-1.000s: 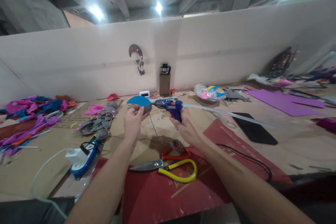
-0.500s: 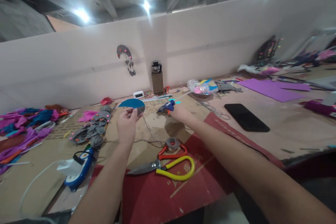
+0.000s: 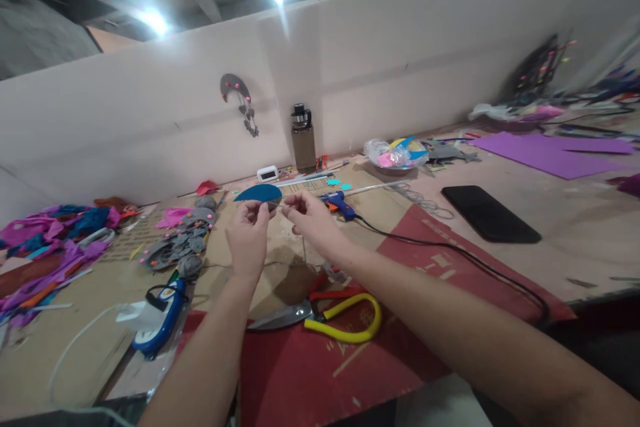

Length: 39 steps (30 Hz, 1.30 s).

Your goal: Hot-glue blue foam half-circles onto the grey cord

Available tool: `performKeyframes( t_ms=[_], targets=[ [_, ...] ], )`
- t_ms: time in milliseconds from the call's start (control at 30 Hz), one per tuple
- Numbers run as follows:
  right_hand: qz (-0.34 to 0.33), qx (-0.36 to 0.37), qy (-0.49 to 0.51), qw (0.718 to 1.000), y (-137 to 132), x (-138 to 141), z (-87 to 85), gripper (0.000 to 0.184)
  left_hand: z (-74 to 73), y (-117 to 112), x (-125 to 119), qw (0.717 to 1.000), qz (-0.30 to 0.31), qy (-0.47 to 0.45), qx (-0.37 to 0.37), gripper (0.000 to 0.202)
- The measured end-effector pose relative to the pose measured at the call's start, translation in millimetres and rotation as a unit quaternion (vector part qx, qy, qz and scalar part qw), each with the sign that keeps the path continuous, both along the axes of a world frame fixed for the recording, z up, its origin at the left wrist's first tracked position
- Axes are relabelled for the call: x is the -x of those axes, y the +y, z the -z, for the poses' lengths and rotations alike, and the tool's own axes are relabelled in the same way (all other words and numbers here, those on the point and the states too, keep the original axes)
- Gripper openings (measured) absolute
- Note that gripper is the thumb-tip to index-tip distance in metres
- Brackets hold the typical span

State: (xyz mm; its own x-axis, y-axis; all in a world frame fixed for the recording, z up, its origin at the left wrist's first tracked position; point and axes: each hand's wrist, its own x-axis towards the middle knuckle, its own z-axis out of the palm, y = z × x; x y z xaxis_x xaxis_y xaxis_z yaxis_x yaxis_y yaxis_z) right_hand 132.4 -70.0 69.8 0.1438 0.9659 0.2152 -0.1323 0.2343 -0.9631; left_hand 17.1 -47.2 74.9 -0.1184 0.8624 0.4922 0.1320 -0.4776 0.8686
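My left hand (image 3: pixel 249 233) pinches a dark blue felt piece (image 3: pixel 260 193) with a rounded edge; its lower part is hidden by the fingers. Close beside it, my right hand (image 3: pixel 317 223) is closed at the fingertips on a thin grey yarn (image 3: pixel 304 248), a strand of which hangs below. A blue glue gun (image 3: pixel 342 205) lies on the cardboard just beyond my right hand, its black cord trailing right. Nearer me, large scissors (image 3: pixel 345 320) with one red and one yellow handle rest on the red board (image 3: pixel 400 347).
On the left are a blue power strip (image 3: pixel 161 320), a grey yarn ball (image 3: pixel 190 267), grey felt pieces (image 3: pixel 183 240) and colourful scraps (image 3: pixel 65 240). A bottle (image 3: pixel 303 143) stands by the wall. To the right are a phone (image 3: pixel 490 213), a bowl (image 3: pixel 393 168) and purple sheets (image 3: pixel 545 152).
My right hand has let go of the glue gun, which now lies on the cardboard, and has moved left to the yarn by the felt piece. The view has shifted slightly.
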Motion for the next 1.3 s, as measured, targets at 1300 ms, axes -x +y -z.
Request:
performKeyframes(
  t_ms=[1300],
  targets=[
    [0.073,-0.098,-0.120,0.985,11,-27,0.8,0.011,-2.7,0,-6,0.950,0.160,-0.224,0.150,0.022]
  ],
)
